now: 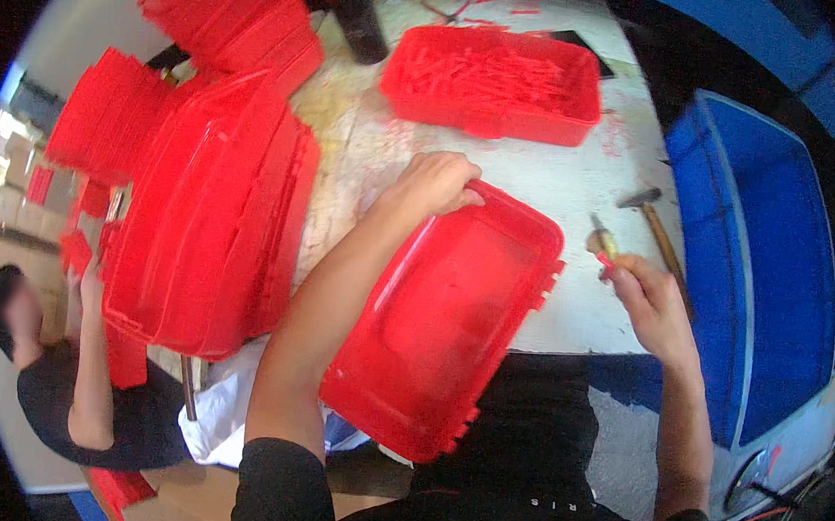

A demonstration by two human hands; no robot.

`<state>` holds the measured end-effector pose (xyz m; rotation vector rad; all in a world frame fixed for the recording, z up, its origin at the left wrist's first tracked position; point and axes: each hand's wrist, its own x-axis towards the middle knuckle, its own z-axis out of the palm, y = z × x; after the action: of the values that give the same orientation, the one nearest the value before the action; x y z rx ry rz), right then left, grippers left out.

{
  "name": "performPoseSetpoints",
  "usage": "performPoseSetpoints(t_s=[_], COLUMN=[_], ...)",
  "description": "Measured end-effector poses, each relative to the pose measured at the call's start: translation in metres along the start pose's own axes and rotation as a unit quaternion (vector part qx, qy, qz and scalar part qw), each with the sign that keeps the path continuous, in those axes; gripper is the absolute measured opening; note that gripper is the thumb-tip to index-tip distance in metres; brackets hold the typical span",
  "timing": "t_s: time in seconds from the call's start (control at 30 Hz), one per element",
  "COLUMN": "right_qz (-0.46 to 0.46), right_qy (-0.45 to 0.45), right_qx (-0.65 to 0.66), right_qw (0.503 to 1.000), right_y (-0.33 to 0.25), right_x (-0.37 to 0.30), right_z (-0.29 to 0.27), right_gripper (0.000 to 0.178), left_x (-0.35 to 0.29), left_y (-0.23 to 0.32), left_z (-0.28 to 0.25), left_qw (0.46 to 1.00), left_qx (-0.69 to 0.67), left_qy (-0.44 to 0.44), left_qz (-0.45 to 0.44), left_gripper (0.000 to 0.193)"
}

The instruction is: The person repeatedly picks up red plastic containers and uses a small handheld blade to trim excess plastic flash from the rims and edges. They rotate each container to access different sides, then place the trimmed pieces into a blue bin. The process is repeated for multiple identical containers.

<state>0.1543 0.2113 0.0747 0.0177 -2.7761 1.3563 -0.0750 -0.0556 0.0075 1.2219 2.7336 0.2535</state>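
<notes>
My left hand is closed on the upper corner of a red plastic box lid. The lid is held tilted over the front edge of the table, with hinge tabs along its right side. My right hand grips a small tool with a yellowish handle and a short metal tip pointing away from me. A bit of red shows at the fingers; blur hides what it is. The tool is apart from the lid. To its right lies a hammer with a wooden handle.
Stacked red lids stand at the left, with more red stacks behind. At the back, a red bin holds many small red pieces beside a black bottle. A blue crate stands right. Another person works at far left.
</notes>
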Motion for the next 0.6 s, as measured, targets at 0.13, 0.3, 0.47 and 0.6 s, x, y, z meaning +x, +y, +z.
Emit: performPoseSetpoints(t_s=[0.13, 0.3, 0.47, 0.6], right_qz=[-0.133, -0.228, -0.193, -0.171], right_qy=[-0.091, -0.057, -0.075, -0.048], right_qx=[-0.118, -0.358, -0.364, -0.314], right_qw=[0.980, 0.904, 0.908, 0.933], right_y=[-0.011, -0.014, -0.008, -0.008], right_x=[0.080, 0.107, 0.105, 0.103], right_z=[0.069, 0.123, 0.130, 0.134], right_gripper=[0.018, 0.019, 0.020, 0.022], left_x=[-0.039, -0.050, -0.042, -0.038], left_y=[-0.005, -0.004, -0.009, -0.007], left_z=[0.005, 0.007, 0.002, 0.008], left_qw=[0.997, 0.991, 0.987, 0.983], left_qx=[-0.051, -0.109, -0.104, -0.137], left_qy=[-0.008, 0.028, -0.105, -0.102], left_qz=[-0.056, -0.071, -0.063, -0.070], left_gripper=[0.037, 0.031, 0.031, 0.033])
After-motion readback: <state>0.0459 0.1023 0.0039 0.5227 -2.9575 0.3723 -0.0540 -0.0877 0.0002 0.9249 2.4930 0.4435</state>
